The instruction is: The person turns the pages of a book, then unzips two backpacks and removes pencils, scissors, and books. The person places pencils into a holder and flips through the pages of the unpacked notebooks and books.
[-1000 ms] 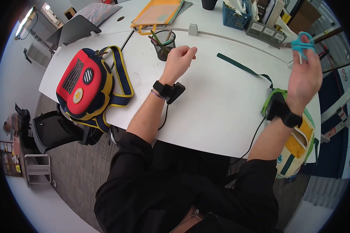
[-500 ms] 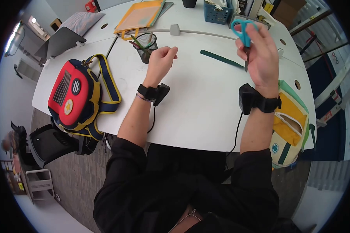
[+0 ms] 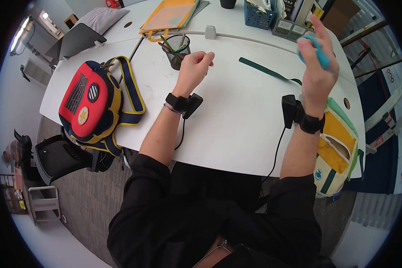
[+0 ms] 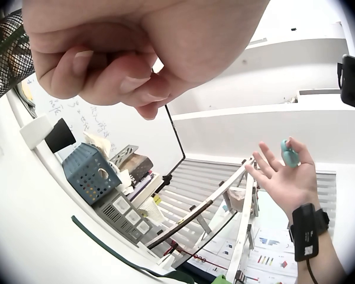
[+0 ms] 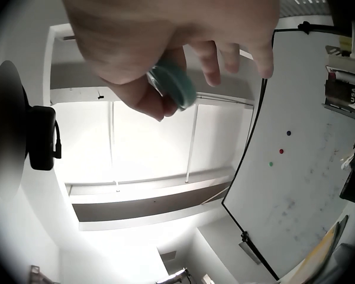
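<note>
The right hand (image 3: 319, 76) is raised above the table's right side, thumb and index finger gripping the turquoise handles of the scissors (image 3: 315, 53); the blades are hidden. In the left wrist view its other fingers spread away from the scissors (image 4: 290, 154). The left hand (image 3: 193, 73) hovers, fingers loosely curled with nothing visible in them, beside a black mesh pen cup (image 3: 170, 57). Between the hands, a dark green strap (image 3: 268, 70) lies on the table. Below the right hand is a yellow, cream and green backpack (image 3: 332, 154).
A red and navy backpack (image 3: 82, 100) rests at the table's left edge. Folders (image 3: 172, 17), a blue basket (image 3: 258, 18) and a grey file holder (image 3: 290, 29) are at the back. A black chair (image 3: 62, 154) stands at the lower left.
The right hand swung inward from the far right, then back outward a little and turned, still gripping the scissors. Their blades have gone out of sight. The left hand kept its pose; the head view shifted.
</note>
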`<state>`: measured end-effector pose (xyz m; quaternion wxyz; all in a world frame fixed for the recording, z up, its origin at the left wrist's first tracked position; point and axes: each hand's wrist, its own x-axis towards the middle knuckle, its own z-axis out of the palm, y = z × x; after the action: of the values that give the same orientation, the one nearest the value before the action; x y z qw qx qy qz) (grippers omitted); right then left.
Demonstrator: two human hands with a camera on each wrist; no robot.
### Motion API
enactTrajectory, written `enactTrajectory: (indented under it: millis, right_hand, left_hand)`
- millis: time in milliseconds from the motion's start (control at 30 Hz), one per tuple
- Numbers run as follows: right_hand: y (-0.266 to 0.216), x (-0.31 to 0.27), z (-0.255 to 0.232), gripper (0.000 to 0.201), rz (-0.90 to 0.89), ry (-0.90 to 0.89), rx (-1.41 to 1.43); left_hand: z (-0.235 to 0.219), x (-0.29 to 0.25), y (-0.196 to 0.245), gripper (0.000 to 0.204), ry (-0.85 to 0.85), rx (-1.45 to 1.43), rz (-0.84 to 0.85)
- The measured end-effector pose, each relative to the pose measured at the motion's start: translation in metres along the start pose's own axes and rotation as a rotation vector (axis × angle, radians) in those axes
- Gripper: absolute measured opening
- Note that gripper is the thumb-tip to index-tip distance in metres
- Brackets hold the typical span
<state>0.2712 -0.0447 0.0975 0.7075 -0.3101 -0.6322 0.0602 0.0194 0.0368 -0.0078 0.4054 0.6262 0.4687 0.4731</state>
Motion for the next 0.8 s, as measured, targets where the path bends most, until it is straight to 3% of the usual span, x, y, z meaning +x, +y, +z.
enactTrajectory:
  millis: [100, 133, 167, 233, 367, 433, 567, 633, 733, 800]
  right_hand:
    - [0.010, 0.000, 0.007, 0.018, 0.096, -0.033, -0.187]
    - [0.005, -0.002, 0.009, 0.027, 0.253, 0.019, -0.142]
    - [0.004, -0.002, 0.010, 0.027, 0.253, 0.017, -0.139]
    - [0.004, -0.002, 0.011, 0.039, 0.336, 0.030, 0.178]
    - [0.000, -0.006, 0.007, 0.044, 0.220, 0.028, 0.070]
    - [-0.005, -0.007, 0.007, 0.040, 0.333, -0.012, 0.161]
    - [-0.018, -0.007, 0.013, 0.030, 0.372, -0.072, 0.066]
    - [-0.032, -0.008, 0.019, 0.019, 0.538, -0.279, -0.046]
    - [-0.020, -0.024, 0.020, 0.011, 0.351, -0.447, -0.261]
    - [-0.050, -0.030, 0.020, 0.017, 0.502, -0.557, -0.354]
  left_hand:
    - [0.003, 0.001, 0.000, 0.038, -0.021, -0.003, -0.014]
    - [0.003, 0.000, 0.002, 0.038, -0.017, -0.004, -0.015]
    - [0.002, -0.001, 0.003, 0.038, -0.011, -0.004, -0.017]
    - [0.002, 0.000, 0.002, 0.038, -0.007, 0.004, -0.009]
    - [0.001, -0.001, 0.004, 0.038, -0.019, 0.013, -0.011]
    - [0.003, -0.002, 0.004, 0.037, -0.020, 0.009, -0.003]
    - [0.005, -0.001, 0.000, 0.037, -0.014, 0.004, 0.020]
    - [0.005, -0.002, 0.001, 0.037, 0.007, 0.059, 0.040]
    - [0.004, 0.005, -0.013, 0.037, 0.021, 0.131, 0.100]
    - [0.003, 0.008, -0.017, 0.039, 0.003, 0.137, 0.060]
